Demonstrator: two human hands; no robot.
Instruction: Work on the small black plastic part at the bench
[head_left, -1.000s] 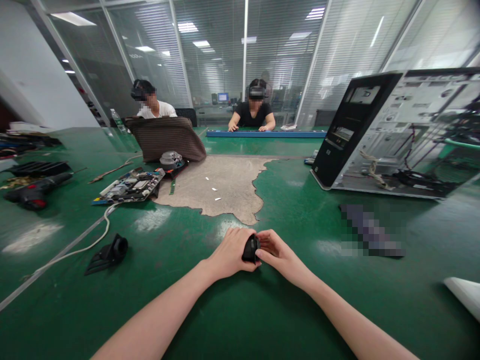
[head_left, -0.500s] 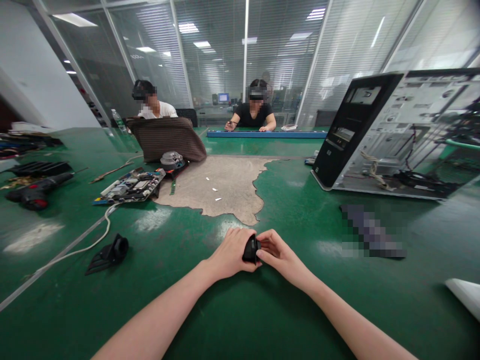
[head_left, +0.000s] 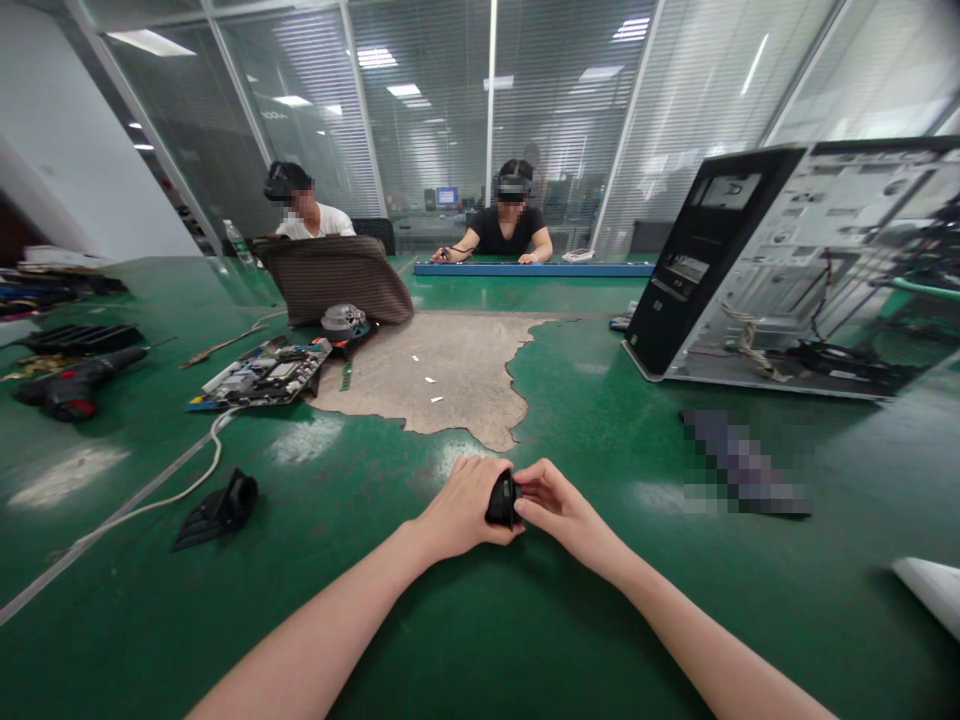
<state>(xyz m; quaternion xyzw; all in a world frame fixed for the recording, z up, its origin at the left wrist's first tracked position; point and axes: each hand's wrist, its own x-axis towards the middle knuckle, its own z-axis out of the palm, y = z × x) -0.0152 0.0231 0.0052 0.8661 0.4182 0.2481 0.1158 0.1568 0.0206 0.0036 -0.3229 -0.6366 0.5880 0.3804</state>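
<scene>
A small black plastic part point(head_left: 501, 500) is held just above or on the green tabletop point(head_left: 480, 640), near the middle of the view; its exact kind I cannot make out. My left hand point(head_left: 461, 510) wraps round it from the left, its fingers over the far side and the thumb on the near side. From the right, the curled thumb and fingers of my right hand point(head_left: 551, 505) pinch its right edge. Much of the part is covered by both hands. Off to the left lies another black plastic piece point(head_left: 217, 510) with a round ring end.
A circuit board point(head_left: 262, 375), a power drill point(head_left: 71, 385) and a white cable point(head_left: 214, 460) lie to the left. An open computer case point(head_left: 720, 260) stands at the right, with a blurred dark object point(head_left: 742, 465) before it. Two people sit across the table behind a blue bar point(head_left: 532, 269).
My hands and the black part have hardly moved. Across the table, the dark-shirted person's hand has shifted to the left.
</scene>
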